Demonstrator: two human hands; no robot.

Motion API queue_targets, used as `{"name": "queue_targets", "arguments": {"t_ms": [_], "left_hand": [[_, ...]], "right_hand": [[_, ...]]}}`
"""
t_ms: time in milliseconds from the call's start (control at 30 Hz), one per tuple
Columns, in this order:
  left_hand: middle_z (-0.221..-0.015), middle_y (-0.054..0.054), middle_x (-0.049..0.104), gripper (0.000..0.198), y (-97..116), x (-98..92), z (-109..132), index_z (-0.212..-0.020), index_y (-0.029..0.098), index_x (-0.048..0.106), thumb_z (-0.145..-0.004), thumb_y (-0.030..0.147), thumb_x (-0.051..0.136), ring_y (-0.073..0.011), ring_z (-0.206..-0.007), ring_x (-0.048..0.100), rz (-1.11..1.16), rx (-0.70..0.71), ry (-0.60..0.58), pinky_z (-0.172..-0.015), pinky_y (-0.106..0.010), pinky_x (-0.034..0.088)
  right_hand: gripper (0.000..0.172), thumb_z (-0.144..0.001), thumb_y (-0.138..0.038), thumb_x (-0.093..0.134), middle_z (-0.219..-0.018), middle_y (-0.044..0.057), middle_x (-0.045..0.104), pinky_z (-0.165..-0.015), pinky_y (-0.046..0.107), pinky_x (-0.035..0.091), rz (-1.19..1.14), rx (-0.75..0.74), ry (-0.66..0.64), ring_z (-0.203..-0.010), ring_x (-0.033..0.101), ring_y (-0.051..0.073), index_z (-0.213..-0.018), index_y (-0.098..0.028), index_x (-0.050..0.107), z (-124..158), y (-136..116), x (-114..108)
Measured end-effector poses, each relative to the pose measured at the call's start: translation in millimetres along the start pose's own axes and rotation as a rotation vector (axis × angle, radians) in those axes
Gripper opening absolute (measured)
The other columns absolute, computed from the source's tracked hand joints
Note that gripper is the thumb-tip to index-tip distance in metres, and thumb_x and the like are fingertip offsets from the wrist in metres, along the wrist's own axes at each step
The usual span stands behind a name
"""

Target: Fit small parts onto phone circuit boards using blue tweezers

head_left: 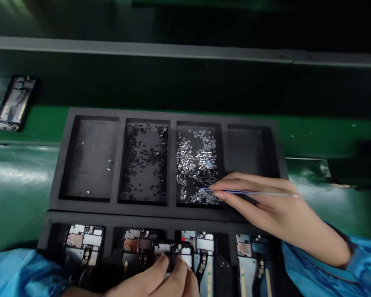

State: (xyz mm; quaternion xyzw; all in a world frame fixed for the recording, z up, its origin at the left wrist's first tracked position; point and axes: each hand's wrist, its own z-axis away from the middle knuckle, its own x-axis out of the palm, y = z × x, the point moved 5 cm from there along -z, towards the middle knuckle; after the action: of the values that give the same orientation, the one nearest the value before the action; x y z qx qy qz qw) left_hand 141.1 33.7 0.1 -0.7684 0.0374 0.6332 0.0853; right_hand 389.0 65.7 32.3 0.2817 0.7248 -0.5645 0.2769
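Observation:
My right hand pinches thin metal tweezers. Their tip reaches into the third compartment of a black foam tray, among several small silver parts. My left hand rests at the bottom edge, fingers pressed on a dark phone frame lying over a lower black tray of opened phones. The second compartment holds several small black parts. The first compartment holds only a few silver bits. Both sleeves are blue.
A green work surface surrounds the trays. One opened phone lies at the far left on the green belt. A grey rail crosses the back. The fourth upper compartment looks bare.

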Motion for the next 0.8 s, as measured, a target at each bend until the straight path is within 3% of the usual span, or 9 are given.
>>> {"name": "queue_targets", "arguments": {"t_ms": [100,267,400,500,600,700,800], "left_hand": [[-0.128,0.004,0.064,0.032,0.0,-0.5,-1.4,-0.124,0.028,0.070,-0.100,0.020,0.051,-0.0157,-0.117,0.059,-0.001,-0.039,0.039,-0.092,-0.027,0.054],[-0.129,0.004,0.063,0.033,0.5,-0.6,-1.5,-0.126,0.028,0.069,-0.100,0.020,0.051,-0.0150,-0.117,0.058,-0.020,-0.055,0.039,-0.091,-0.025,0.054],[-0.133,0.003,0.062,0.028,-7.6,-5.4,-0.2,-0.124,0.029,0.068,-0.098,0.028,0.057,-0.0176,-0.123,0.055,0.015,-0.083,0.062,-0.097,-0.027,0.051],[-0.136,-0.005,0.061,0.039,-33.7,-9.0,-1.5,-0.131,0.026,0.063,-0.099,0.046,0.057,-0.0272,-0.130,0.052,0.103,-0.328,0.104,-0.111,-0.041,0.044],[-0.135,-0.017,0.060,0.061,-60.1,-2.9,-1.2,-0.143,0.019,0.054,-0.100,0.061,0.045,-0.0382,-0.130,0.052,0.140,-0.614,0.035,-0.112,-0.056,0.037],[-0.129,-0.019,0.062,0.062,-66.2,1.8,-2.0,-0.144,0.017,0.052,-0.103,0.060,0.035,-0.0381,-0.119,0.056,0.120,-0.657,0.018,-0.109,-0.056,0.037],[-0.126,-0.017,0.063,0.058,-63.0,4.7,-0.2,-0.143,0.018,0.052,-0.104,0.057,0.035,-0.0368,-0.115,0.056,0.125,-0.658,0.016,-0.109,-0.056,0.035]], "right_hand": [[0.011,-0.094,-0.017,0.069,-0.091,0.002,0.079,-0.061,0.029,0.063,0.029,0.043,0.036,-0.076,0.077,0.019,-0.088,-0.023,0.075,2.9,1.7,-1.9],[0.029,-0.095,-0.026,0.068,-0.087,0.002,0.080,-0.067,0.030,0.067,0.075,0.174,0.026,-0.074,0.078,0.021,-0.066,-0.023,0.071,-0.3,4.8,-3.4],[0.027,-0.096,-0.029,0.065,-0.079,0.002,0.077,-0.052,0.027,0.061,0.039,0.224,0.041,-0.059,0.073,0.017,-0.070,-0.023,0.070,-2.7,8.2,-5.4],[0.025,-0.097,-0.030,0.063,-0.077,0.004,0.075,-0.046,0.026,0.057,0.005,0.274,0.045,-0.050,0.068,0.015,-0.075,-0.021,0.070,-1.5,15.3,-5.7],[0.019,-0.098,-0.029,0.063,-0.086,0.006,0.076,-0.045,0.023,0.056,-0.064,0.292,0.012,-0.050,0.068,0.013,-0.084,-0.019,0.071,0.0,22.2,-3.6],[0.010,-0.099,-0.025,0.063,-0.087,0.004,0.074,-0.042,0.018,0.053,-0.110,0.280,-0.025,-0.045,0.064,0.008,-0.094,-0.019,0.070,-0.1,26.3,-2.1],[0.007,-0.098,-0.022,0.063,-0.085,0.002,0.074,-0.045,0.017,0.052,-0.107,0.224,-0.030,-0.053,0.067,0.009,-0.094,-0.021,0.068,-2.6,25.5,-3.5]]}}
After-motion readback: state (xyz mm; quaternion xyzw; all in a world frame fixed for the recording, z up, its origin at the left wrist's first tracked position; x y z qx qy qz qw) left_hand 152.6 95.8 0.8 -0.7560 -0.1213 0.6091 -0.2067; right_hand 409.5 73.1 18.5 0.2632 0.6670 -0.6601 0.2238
